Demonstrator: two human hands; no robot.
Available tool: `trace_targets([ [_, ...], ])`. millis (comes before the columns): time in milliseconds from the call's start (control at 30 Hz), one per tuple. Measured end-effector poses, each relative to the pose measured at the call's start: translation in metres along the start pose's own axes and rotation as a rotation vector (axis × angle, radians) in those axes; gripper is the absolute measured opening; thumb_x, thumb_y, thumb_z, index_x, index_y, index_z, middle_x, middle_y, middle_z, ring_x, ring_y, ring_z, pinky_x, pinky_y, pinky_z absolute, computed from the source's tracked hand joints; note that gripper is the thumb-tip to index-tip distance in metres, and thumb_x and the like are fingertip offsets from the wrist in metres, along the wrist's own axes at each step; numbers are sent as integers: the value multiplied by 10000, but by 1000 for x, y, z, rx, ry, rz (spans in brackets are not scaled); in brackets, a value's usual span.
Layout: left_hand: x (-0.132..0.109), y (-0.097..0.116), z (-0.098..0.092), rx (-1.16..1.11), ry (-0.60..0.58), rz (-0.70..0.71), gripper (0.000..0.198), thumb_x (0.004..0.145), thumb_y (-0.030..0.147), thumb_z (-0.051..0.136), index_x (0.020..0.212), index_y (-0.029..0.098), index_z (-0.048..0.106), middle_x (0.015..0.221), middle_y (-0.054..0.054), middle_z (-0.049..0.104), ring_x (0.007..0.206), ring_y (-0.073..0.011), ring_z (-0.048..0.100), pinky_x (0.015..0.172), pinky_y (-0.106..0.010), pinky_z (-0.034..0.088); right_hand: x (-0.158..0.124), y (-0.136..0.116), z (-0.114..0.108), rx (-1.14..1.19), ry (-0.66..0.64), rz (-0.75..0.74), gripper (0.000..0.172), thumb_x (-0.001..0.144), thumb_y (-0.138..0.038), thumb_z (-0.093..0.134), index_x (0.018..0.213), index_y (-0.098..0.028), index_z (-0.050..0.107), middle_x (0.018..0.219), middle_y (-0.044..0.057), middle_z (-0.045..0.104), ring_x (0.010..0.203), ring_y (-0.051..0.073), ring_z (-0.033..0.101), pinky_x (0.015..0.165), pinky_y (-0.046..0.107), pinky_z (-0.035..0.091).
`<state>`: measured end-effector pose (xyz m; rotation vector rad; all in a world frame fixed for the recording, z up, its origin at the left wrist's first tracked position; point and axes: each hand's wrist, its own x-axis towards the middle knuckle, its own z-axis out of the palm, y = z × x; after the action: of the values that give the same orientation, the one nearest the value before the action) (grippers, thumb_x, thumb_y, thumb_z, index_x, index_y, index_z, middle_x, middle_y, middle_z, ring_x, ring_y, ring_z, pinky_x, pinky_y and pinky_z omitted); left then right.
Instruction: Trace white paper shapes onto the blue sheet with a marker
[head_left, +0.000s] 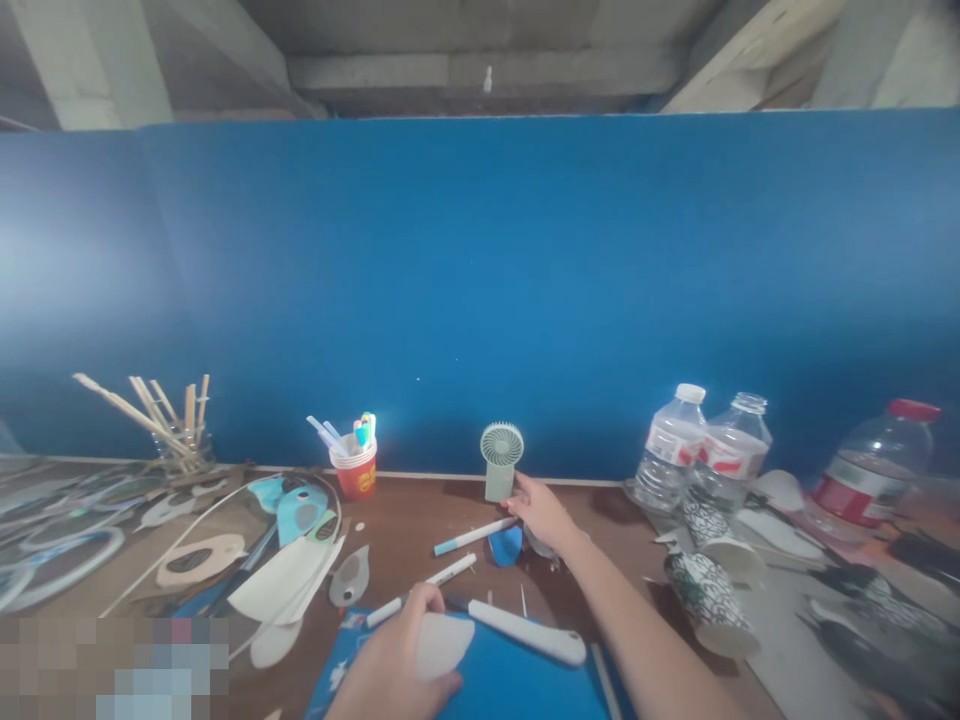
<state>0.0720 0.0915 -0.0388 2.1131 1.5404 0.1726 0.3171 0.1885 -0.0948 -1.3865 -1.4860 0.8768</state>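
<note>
Nearest, the left hand (397, 655) has its grip closed on a pale cut-out (444, 645) above the blue mat (525, 690); its visible face is blank. Beyond, a grey bird cut-out (350, 578) on the worktop (420, 500) already bears an eye, seemingly further along. Farther, the right hand (541, 512) is beside the white-and-blue marker (472, 537) and upright handheld fan (500, 460); I cannot tell whether its grip holds either.

L hand (405, 655) grips white cut-out pc. (444, 645) over blue mat (517, 690). R hand (546, 515) extends fwd; fingertips at R side of green mini fan (501, 460), contact unclear. Blue-ended pen (472, 538) lies nr. R hand. Red cup (356, 475) w/ pens stands L of fan; clear btls. (671, 450) stand R.
</note>
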Motion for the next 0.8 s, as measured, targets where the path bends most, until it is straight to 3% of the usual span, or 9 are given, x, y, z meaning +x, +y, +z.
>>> trace_targets([
  [267, 2, -4, 5, -18, 31, 26, 342, 588, 153, 510, 870, 232, 334, 714, 35, 511, 673, -169, 502, 566, -226, 257, 2, 3, 1, -75, 24, 11, 342, 859, -279, 479, 1176, -156, 438, 921, 38, 592, 716, 131, 594, 669, 330, 496],
  [567, -2, -2, 3, -52, 36, 45, 336, 584, 167, 503, 878, 232, 353, 727, 30, 524, 704, -177, 512, 602, -235, 297, 0, 4, -4, -185, 150, 3, 282, 852, -276, 489, 1104, -150, 494, 1004, 55, 571, 822, 155, 579, 722, 354, 481],
  [667, -5, -8, 4, -99, 5, 140, 358, 600, 217, 544, 920, 237, 384, 801, 18, 546, 753, -184, 518, 646, -246, 314, -4, -9, -12, -220, 204, -15, 283, 848, -274, 496, 1101, -148, 495, 1027, 60, 564, 847, 162, 574, 741, 364, 472],
  [800, -10, -14, 5, -129, 27, 285, 404, 590, 266, 615, 953, 265, 439, 906, 17, 551, 851, -197, 503, 700, -253, 323, -21, -50, -28, -287, 221, -59, 254, 835, -277, 497, 1047, -142, 532, 954, 52, 600, 783, 142, 585, 694, 314, 472],
])
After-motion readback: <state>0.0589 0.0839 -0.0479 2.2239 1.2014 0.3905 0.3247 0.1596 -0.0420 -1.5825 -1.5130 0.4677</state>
